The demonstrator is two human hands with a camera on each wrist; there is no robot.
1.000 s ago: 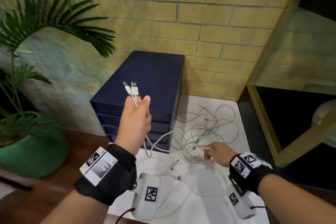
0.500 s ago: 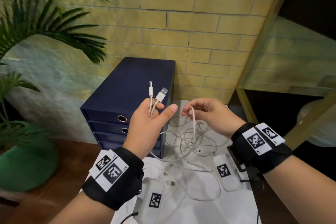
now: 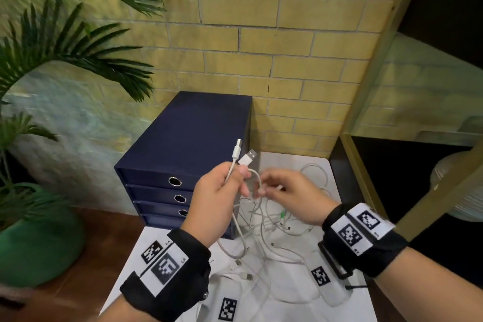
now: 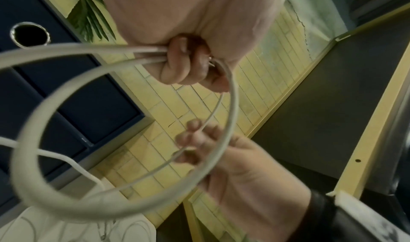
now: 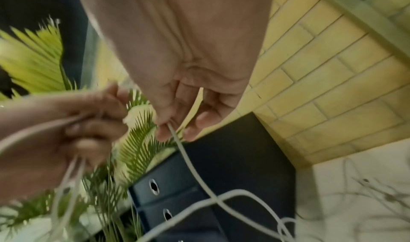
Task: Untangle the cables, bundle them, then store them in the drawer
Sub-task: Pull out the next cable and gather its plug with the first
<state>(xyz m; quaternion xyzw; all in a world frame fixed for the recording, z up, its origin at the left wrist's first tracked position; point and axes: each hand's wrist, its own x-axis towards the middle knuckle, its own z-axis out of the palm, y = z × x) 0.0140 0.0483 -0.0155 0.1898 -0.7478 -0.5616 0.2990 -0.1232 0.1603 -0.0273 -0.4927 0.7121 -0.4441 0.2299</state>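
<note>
Here the left hand [image 3: 222, 196] grips a white cable [image 3: 257, 180] upright, plugs up, while the right hand [image 3: 290, 193], just beside it, pinches its loop. The tangle [image 3: 282, 222] lies below on the tabletop [image 3: 308, 314]; drawers [image 3: 156, 191] sit left.

Dim, warm indoor light; wide-angle bending at edges, motion blur and softness in both wrist views.

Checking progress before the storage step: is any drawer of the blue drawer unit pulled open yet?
No, in the head view all the fronts of the blue drawer unit sit flush, while both hands hold the white cable in front of it.
</note>
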